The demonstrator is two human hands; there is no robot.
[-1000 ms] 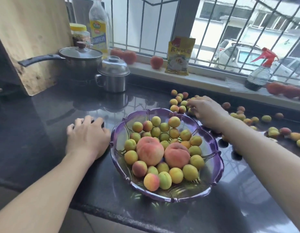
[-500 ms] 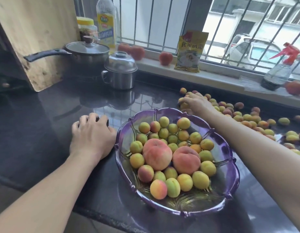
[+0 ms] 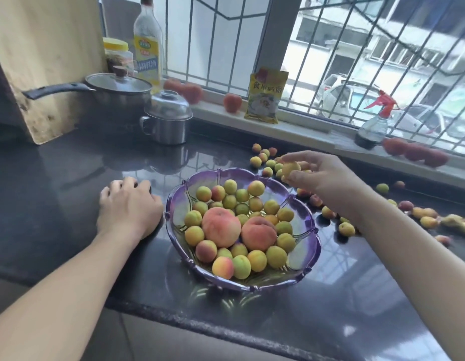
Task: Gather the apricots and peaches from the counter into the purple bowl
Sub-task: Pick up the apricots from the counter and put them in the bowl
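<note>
While the left hand (image 3: 128,208) rests flat, holding nothing, at the purple bowl's (image 3: 174,201) nine o'clock (likely steadying), the right hand (image 3: 321,175) pinches an apricot (image 3: 290,169) above its one o'clock rim, ready to drop.

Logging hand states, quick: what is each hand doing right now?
Left hand: open, resting palm down on the counter beside the purple bowl.
Right hand: pinching an apricot.

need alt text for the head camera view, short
A person's right hand pinches a small yellow apricot above the far rim of a scalloped purple glass bowl of apricots and two peaches. The left hand rests on the black stone counter; more fruit lies scattered right.
</note>
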